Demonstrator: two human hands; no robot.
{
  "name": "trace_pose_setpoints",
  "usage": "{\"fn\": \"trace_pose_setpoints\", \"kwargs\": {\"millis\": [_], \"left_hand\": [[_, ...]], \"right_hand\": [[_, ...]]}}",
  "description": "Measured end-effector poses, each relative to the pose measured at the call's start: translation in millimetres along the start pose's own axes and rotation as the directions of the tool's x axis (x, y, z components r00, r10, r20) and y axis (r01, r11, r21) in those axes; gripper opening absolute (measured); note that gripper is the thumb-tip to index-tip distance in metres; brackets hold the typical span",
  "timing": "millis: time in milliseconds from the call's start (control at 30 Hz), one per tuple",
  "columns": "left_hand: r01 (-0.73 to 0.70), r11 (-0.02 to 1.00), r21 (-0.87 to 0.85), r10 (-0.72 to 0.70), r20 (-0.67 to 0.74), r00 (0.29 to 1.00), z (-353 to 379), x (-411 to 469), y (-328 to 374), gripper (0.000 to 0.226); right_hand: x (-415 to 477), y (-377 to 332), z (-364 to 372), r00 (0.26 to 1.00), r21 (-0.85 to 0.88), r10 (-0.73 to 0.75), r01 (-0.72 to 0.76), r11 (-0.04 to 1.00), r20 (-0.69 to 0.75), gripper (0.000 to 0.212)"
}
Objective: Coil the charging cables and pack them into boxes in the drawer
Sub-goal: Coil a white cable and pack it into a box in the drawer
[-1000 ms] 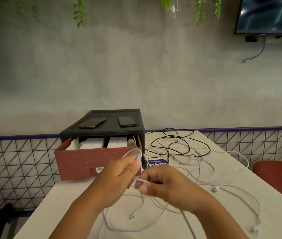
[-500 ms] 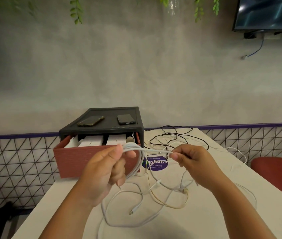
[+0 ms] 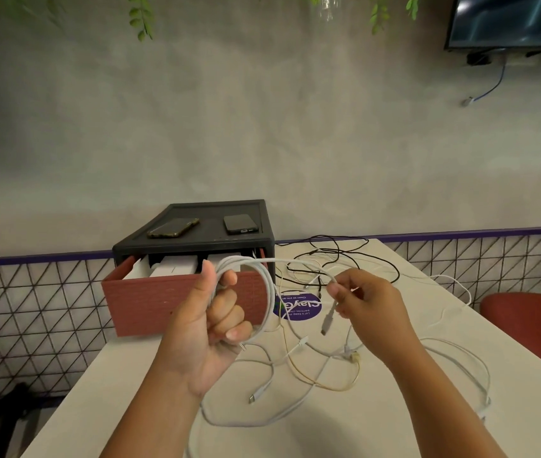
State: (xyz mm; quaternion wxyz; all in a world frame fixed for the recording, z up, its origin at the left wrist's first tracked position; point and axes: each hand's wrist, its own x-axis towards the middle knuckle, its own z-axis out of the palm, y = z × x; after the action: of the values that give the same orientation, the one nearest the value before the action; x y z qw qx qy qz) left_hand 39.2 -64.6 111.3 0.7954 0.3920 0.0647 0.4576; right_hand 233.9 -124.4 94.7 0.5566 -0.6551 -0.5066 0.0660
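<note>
left hand (image 3: 209,325): raised over the table's near-left part, in front of the drawer; fingers curled round a white cable coil (image 3: 249,259), thumb upright against the loops; firm hold
cable coil: several loops stacked in the left fist, hanging as a ring to the right of the fingers; off the table (image 3: 394,408); not in any box
right hand (image 3: 371,305): level with the left hand, apart from it; thumb and forefinger pinch the same cable's free end, other fingers loosely bent; plug (image 3: 328,322) dangles below the pinch
span: one short strand runs from the top of the coil across to the right hand, slightly slack
drawer (image 3: 150,302): red, pulled out of a black housing (image 3: 196,242) at the table's far-left; white boxes (image 3: 173,267) inside, side by side
housing top: two phones (image 3: 173,228) (image 3: 240,224), lying flat, apart
loose cables: white ones (image 3: 295,414) and a yellowish one (image 3: 325,385) tangled under the hands; black cable (image 3: 345,256) looped at the far edge
sticker (image 3: 299,307): purple, round, on the table just right of the drawer; partly behind the coil
surroundings: red chair (image 3: 533,322) at right; screen (image 3: 510,21) on the wall top-right
</note>
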Motion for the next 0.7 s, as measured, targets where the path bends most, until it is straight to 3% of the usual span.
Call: {"fn": "trace_pose_setpoints", "kwargs": {"millis": [67,133,233,367,700], "left_hand": [[0.001,1.000,-0.018,-0.001,-0.017,1.000,0.9,0.6,-4.1,0.047],[0.001,0.999,-0.045,-0.003,-0.053,0.999,3.8,0.2,-10.4,0.037],[0.014,0.997,-0.076,-0.025,-0.133,0.991,6.4,-0.4,-21.8,0.028],[0.046,0.997,-0.064,-0.054,-0.136,0.989,0.5,-1.7,-27.5,0.030],[0.127,0.992,0.006,-0.124,-0.171,0.978,-5.1,-5.9,-39.8,0.028]], "right_hand": [[-5.1,-4.6,1.5,0.995,0.255,0.096,-0.093,0.962,0.003,0.020],[-12.4,-8.1,7.3,0.985,0.496,0.171,-0.162,0.853,0.028,0.018],[-23.5,-11.4,18.4,0.967,0.692,0.244,-0.223,0.686,0.070,0.017],[-28.9,-11.2,21.3,0.946,0.792,0.310,-0.258,0.553,0.092,0.018],[-38.3,-6.1,32.0,0.917,0.842,0.359,-0.328,0.429,0.174,0.017]]}}
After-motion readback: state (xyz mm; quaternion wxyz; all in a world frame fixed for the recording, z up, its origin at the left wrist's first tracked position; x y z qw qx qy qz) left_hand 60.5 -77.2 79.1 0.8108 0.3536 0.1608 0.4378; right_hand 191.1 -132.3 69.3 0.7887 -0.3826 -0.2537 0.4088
